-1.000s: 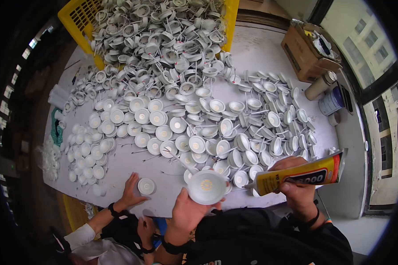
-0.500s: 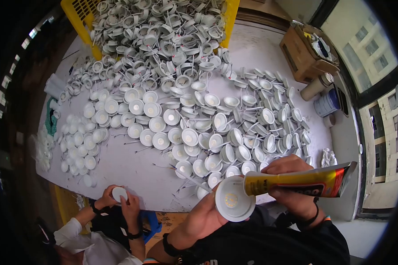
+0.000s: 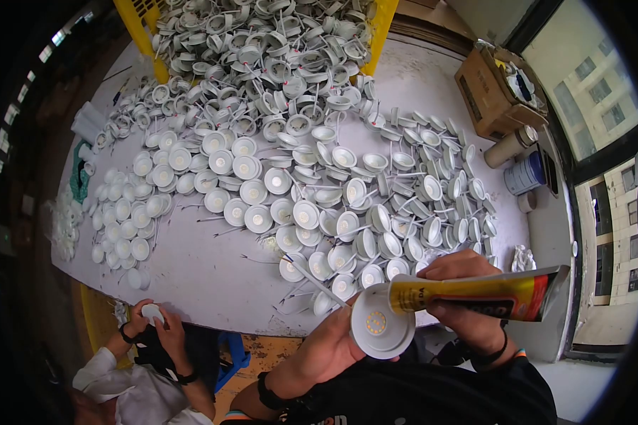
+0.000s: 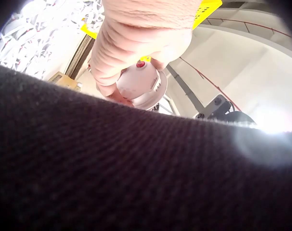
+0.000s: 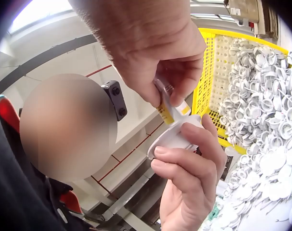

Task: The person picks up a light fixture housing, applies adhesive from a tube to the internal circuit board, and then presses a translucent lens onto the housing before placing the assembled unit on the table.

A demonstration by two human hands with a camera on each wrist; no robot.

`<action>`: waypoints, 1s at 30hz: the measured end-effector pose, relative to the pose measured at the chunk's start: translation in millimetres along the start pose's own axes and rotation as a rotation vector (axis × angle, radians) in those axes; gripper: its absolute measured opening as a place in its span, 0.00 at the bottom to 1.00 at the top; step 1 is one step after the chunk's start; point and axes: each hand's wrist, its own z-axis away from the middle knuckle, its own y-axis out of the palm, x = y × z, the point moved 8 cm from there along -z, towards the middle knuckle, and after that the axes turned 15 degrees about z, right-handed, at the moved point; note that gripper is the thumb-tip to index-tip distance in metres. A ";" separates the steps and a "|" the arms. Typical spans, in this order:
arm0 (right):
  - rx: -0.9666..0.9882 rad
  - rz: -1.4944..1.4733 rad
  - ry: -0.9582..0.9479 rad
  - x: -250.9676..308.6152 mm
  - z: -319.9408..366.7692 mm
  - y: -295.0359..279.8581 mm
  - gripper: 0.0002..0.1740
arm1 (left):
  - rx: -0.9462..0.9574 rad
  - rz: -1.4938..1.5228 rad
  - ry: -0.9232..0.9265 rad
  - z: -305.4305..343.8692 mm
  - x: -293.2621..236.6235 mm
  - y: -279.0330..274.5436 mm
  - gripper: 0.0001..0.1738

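In the head view my left hand grips a white round LED downlight by its rim, its dish tilted toward the right. Yellow LED dots show at the dish's centre. My right hand squeezes a yellow and black glue tube between thumb and fingers. The tube's narrow end overlaps the upper edge of the dish, so its nozzle is hidden there. In the right wrist view the tube points down at the lamp's rim, while left-hand fingers support the lamp from below. The left wrist view shows the lamp's back.
Many white downlights with wires cover the table. A yellow crate heaped with housings stands at the back. A cardboard box and cans line the right side. At left, another person's hands hold a small white disc.
The lamp has moved right and tilted, and the tube's tip has come onto its rim. The other person has lifted a white round piece off the table into both hands.
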 end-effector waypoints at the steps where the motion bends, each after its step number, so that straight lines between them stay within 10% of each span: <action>1: 0.009 0.008 -0.016 0.9 0.4 -0.1 0.14 | -0.001 0.000 -0.001 -0.1 0.4 -0.2 0.36; 15: -0.009 0.392 -0.155 30.4 -4.6 -9.0 0.14 | 0.040 -0.014 0.028 -0.6 -12.5 -0.6 0.38; 30: 0.244 -0.346 0.307 0.6 1.3 28.8 0.12 | -0.020 0.066 0.123 0.8 -14.8 -9.3 0.33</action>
